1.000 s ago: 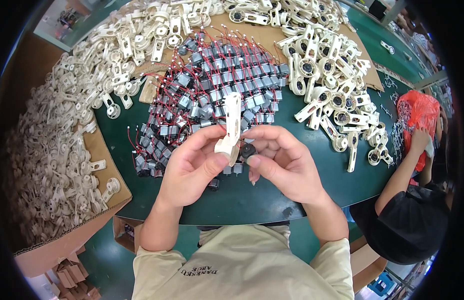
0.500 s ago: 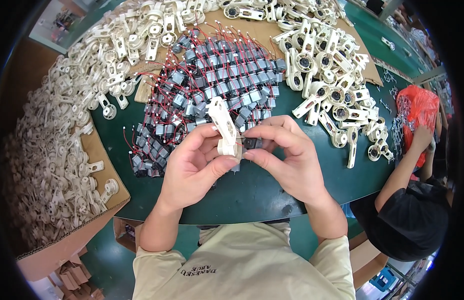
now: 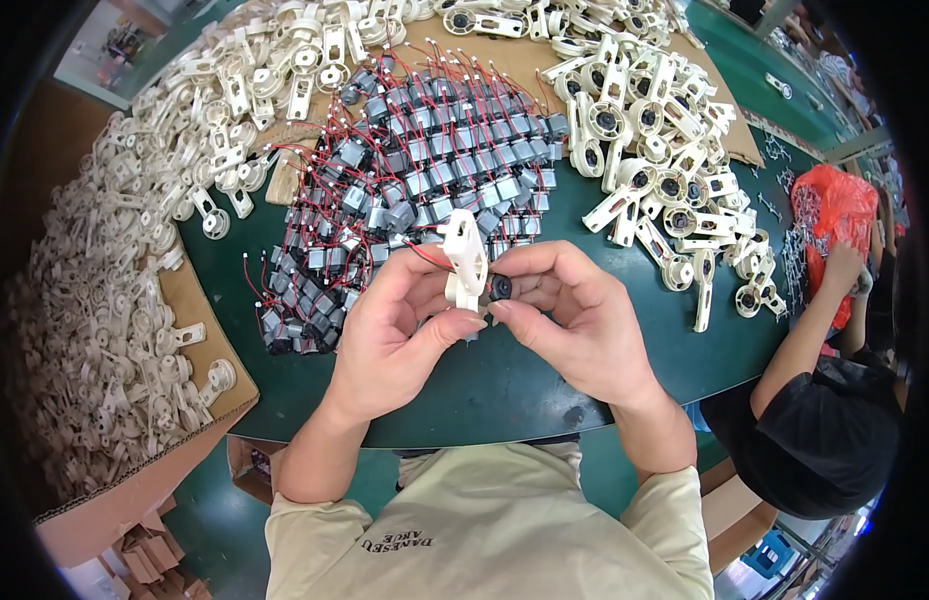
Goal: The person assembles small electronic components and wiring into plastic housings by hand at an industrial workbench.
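Observation:
My left hand [image 3: 389, 335] is closed on a cream plastic housing [image 3: 466, 252], a long slotted arm with a rounded lower end, held upright and seen nearly edge-on. My right hand [image 3: 584, 325] pinches a small motor [image 3: 501, 288] between thumb and fingers. Its round black end faces me, right beside the housing's lower end; whether the two touch I cannot tell. A red wire shows by my left fingertips. Just beyond my hands lies a large pile of grey motors [image 3: 464, 165] with red wires and white plugs.
Loose cream housings [image 3: 104, 300] fill a cardboard box at left. Housings with black centres [image 3: 674, 185] are heaped at right on the green table [image 3: 484, 400]. Farther right, a co-worker's arm [image 3: 799, 320] reaches to a red plastic bag [image 3: 834, 210] near small metal parts.
The housing has turned more edge-on and shifted slightly right. The motor has turned so its round black end faces me. Both hands keep their grip.

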`<action>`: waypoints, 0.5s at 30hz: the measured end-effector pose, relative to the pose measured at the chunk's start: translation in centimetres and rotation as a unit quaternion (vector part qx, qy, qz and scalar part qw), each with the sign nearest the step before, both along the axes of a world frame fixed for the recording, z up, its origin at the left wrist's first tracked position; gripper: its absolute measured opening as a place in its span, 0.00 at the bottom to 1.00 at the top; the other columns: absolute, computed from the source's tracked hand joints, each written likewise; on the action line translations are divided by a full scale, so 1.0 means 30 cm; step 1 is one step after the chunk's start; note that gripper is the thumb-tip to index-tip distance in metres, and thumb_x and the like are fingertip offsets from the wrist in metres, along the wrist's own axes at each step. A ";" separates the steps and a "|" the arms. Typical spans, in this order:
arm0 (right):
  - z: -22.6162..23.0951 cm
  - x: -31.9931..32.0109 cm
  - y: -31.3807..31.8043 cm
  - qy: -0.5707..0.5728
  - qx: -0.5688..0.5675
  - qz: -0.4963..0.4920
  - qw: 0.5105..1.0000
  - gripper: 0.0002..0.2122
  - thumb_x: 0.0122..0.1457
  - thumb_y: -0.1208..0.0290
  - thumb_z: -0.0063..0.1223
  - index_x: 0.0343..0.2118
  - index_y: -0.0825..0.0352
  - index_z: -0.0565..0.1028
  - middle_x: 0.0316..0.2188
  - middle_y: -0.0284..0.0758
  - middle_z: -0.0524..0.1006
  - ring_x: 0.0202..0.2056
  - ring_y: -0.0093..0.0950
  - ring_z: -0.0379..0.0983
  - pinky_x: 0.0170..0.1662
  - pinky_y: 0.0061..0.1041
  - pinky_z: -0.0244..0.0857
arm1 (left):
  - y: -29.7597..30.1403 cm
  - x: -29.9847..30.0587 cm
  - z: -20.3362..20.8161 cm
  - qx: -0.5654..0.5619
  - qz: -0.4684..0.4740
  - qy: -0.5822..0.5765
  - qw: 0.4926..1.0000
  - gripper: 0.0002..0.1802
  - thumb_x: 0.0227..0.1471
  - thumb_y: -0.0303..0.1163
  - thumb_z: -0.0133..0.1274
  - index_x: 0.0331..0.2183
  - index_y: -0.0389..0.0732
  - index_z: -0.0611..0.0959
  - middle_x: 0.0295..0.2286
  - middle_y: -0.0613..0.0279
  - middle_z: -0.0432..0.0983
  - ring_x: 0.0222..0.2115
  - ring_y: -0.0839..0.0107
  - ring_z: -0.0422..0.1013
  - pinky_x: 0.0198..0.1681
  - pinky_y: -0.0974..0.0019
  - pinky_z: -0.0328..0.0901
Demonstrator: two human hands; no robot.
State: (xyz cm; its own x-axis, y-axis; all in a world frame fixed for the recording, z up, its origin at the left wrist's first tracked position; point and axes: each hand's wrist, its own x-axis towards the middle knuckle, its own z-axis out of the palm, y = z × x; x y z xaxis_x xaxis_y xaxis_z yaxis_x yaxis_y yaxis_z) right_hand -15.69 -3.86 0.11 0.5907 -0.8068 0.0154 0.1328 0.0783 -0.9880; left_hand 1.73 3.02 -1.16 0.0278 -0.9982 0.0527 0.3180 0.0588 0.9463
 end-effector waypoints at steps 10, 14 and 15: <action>-0.053 0.010 0.004 0.028 -0.155 -0.016 0.987 0.13 0.53 0.84 0.55 0.41 0.70 0.70 0.30 0.34 0.76 0.31 0.18 0.74 0.32 0.18 0.68 | 0.009 0.004 -0.022 -0.025 0.006 -0.029 0.999 0.24 0.53 0.18 0.50 0.52 0.30 0.67 0.47 0.53 0.70 0.46 0.69 0.69 0.49 0.66 0.66; -0.044 0.046 0.016 -0.003 -0.135 -0.045 0.990 0.11 0.54 0.85 0.53 0.41 0.70 0.72 0.31 0.34 0.78 0.29 0.19 0.75 0.31 0.18 0.68 | 0.006 -0.011 0.003 -0.006 0.026 0.038 0.999 0.28 0.53 0.17 0.51 0.55 0.31 0.64 0.49 0.53 0.68 0.48 0.70 0.68 0.50 0.67 0.65; -0.031 0.043 0.020 -0.005 -0.133 -0.044 0.990 0.11 0.54 0.85 0.53 0.41 0.70 0.72 0.31 0.34 0.78 0.29 0.19 0.75 0.31 0.18 0.68 | 0.002 -0.011 0.011 -0.020 0.030 0.019 0.999 0.27 0.52 0.17 0.52 0.54 0.31 0.66 0.49 0.54 0.67 0.48 0.71 0.67 0.51 0.67 0.65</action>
